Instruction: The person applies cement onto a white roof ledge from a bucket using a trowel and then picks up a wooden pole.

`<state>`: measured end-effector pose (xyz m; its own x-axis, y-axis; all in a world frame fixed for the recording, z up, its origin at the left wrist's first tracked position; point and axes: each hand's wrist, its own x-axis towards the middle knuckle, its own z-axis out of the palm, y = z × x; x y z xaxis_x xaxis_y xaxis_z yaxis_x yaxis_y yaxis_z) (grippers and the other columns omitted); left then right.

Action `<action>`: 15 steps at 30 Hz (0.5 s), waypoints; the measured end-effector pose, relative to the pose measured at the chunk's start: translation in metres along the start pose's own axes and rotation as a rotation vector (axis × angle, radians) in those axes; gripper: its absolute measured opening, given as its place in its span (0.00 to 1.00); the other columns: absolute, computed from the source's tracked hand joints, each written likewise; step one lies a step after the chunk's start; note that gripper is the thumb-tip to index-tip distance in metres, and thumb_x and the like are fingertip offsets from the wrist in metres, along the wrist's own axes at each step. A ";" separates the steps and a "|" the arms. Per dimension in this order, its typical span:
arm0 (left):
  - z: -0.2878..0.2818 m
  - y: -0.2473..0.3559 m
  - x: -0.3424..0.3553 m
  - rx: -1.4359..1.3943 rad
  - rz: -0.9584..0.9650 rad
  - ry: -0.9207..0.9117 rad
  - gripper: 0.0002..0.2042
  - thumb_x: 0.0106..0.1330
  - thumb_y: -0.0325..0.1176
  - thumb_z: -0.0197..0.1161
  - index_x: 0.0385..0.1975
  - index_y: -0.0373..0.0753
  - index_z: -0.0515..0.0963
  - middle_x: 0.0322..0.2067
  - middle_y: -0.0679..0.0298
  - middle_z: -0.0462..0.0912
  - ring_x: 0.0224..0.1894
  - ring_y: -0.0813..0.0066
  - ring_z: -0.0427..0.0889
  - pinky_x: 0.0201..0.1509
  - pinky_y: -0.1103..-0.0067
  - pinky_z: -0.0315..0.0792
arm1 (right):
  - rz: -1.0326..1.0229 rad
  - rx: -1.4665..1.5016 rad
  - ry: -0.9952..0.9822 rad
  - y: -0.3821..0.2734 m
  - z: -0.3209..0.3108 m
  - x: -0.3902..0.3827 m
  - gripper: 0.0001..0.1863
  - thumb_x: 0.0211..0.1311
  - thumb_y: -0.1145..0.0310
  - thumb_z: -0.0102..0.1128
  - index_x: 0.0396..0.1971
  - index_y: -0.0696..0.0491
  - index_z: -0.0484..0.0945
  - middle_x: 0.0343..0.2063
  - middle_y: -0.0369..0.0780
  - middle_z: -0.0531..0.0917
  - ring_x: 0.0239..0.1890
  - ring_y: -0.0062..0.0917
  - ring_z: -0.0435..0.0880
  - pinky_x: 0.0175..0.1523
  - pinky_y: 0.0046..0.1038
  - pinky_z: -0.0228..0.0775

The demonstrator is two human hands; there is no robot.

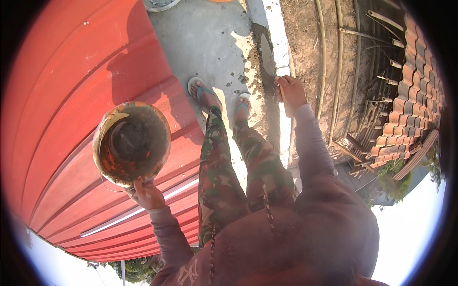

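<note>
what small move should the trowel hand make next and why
Probably draw the trowel lightly along the dark strip beside the white ledge: the right hand holds it by the handle with its blade lengthwise there, and the left hand holds the bucket away to the left, out of its path.

So our bare left hand (148,194) is out to our left at about waist height, fingers curled in a firm grip, and the left arm in its long greyish-mauve fabric sleeve (169,236) angles up and outward. Our bare right hand (293,93) is way further forward, fingers closed tight too, with the matching right arm (312,143) stretched pretty much straight. We're standing upright, our bare-toed feet (205,97) a little apart.
</note>
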<state>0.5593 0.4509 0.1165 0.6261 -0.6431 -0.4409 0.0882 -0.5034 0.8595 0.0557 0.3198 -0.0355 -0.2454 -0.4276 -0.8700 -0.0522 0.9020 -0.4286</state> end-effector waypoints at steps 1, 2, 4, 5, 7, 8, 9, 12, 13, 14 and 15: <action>0.007 0.001 0.000 -0.038 -0.020 -0.002 0.19 0.68 0.26 0.56 0.59 0.32 0.68 0.56 0.56 0.71 0.56 0.65 0.77 0.57 0.69 0.80 | -0.013 -0.051 -0.035 0.014 0.010 0.018 0.16 0.71 0.56 0.61 0.34 0.56 0.81 0.20 0.36 0.78 0.16 0.21 0.75 0.21 0.26 0.70; 0.018 0.009 -0.001 -0.071 -0.040 -0.001 0.19 0.68 0.26 0.56 0.59 0.33 0.68 0.56 0.56 0.71 0.56 0.65 0.77 0.57 0.69 0.80 | 0.018 -0.014 -0.052 0.026 0.026 0.036 0.17 0.72 0.55 0.61 0.34 0.56 0.81 0.21 0.36 0.78 0.17 0.20 0.75 0.22 0.26 0.70; 0.040 0.022 -0.004 -0.117 -0.071 0.002 0.19 0.69 0.26 0.56 0.59 0.33 0.68 0.56 0.56 0.71 0.56 0.65 0.77 0.57 0.70 0.79 | 0.083 -0.035 -0.069 0.053 0.052 0.091 0.19 0.72 0.52 0.60 0.37 0.55 0.81 0.25 0.39 0.80 0.23 0.25 0.80 0.27 0.30 0.74; 0.050 0.028 -0.006 -0.128 -0.086 0.000 0.19 0.69 0.26 0.55 0.59 0.34 0.69 0.56 0.57 0.72 0.56 0.65 0.77 0.57 0.70 0.79 | 0.121 -0.091 -0.065 0.074 0.060 0.126 0.20 0.71 0.51 0.60 0.39 0.55 0.82 0.29 0.43 0.84 0.27 0.31 0.85 0.32 0.35 0.78; 0.055 0.029 -0.004 -0.125 -0.119 -0.034 0.19 0.68 0.25 0.55 0.60 0.34 0.68 0.56 0.57 0.73 0.57 0.65 0.78 0.58 0.70 0.79 | -0.063 -0.359 0.157 0.113 0.074 0.197 0.23 0.70 0.49 0.59 0.46 0.55 0.82 0.39 0.48 0.86 0.40 0.40 0.87 0.45 0.40 0.79; 0.052 0.027 -0.003 -0.112 -0.141 -0.063 0.20 0.68 0.25 0.55 0.60 0.34 0.68 0.56 0.57 0.73 0.57 0.65 0.78 0.59 0.69 0.79 | -0.131 -0.469 0.273 0.122 0.078 0.220 0.24 0.69 0.48 0.60 0.49 0.55 0.82 0.42 0.51 0.87 0.44 0.44 0.88 0.49 0.41 0.79; 0.051 0.023 -0.002 -0.100 -0.157 -0.085 0.20 0.68 0.25 0.55 0.61 0.34 0.68 0.56 0.58 0.74 0.58 0.64 0.78 0.59 0.68 0.79 | -0.173 -0.517 0.370 0.118 0.085 0.231 0.25 0.68 0.48 0.60 0.49 0.56 0.82 0.41 0.51 0.87 0.44 0.44 0.88 0.49 0.41 0.79; 0.064 0.013 -0.011 -0.119 -0.132 -0.062 0.21 0.68 0.24 0.55 0.62 0.35 0.67 0.57 0.57 0.75 0.59 0.64 0.78 0.59 0.65 0.80 | -0.082 -0.516 0.496 0.089 0.087 0.227 0.28 0.68 0.45 0.58 0.56 0.52 0.80 0.50 0.51 0.85 0.54 0.46 0.83 0.58 0.42 0.75; 0.062 0.015 -0.013 -0.103 -0.133 -0.062 0.22 0.68 0.24 0.55 0.63 0.36 0.66 0.57 0.57 0.74 0.59 0.63 0.78 0.59 0.65 0.81 | -0.011 -0.493 0.509 0.075 0.089 0.209 0.29 0.69 0.44 0.56 0.59 0.49 0.80 0.55 0.50 0.84 0.59 0.46 0.81 0.62 0.43 0.72; 0.065 0.014 -0.018 -0.093 -0.135 -0.067 0.22 0.68 0.24 0.54 0.63 0.36 0.66 0.58 0.57 0.74 0.60 0.63 0.78 0.59 0.64 0.81 | 0.009 -0.494 0.477 0.064 0.086 0.191 0.29 0.69 0.44 0.54 0.59 0.49 0.80 0.55 0.49 0.84 0.59 0.46 0.81 0.63 0.44 0.72; 0.068 0.016 -0.020 -0.086 -0.137 -0.078 0.23 0.68 0.23 0.54 0.64 0.36 0.65 0.59 0.57 0.74 0.60 0.63 0.77 0.59 0.64 0.81 | 0.005 -0.496 0.471 0.062 0.078 0.174 0.29 0.69 0.44 0.54 0.59 0.49 0.80 0.55 0.48 0.84 0.58 0.46 0.82 0.62 0.44 0.72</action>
<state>0.4954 0.4163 0.1216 0.5416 -0.6165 -0.5715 0.2370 -0.5403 0.8074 0.0855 0.2964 -0.2324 -0.6361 -0.4532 -0.6244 -0.4596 0.8726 -0.1652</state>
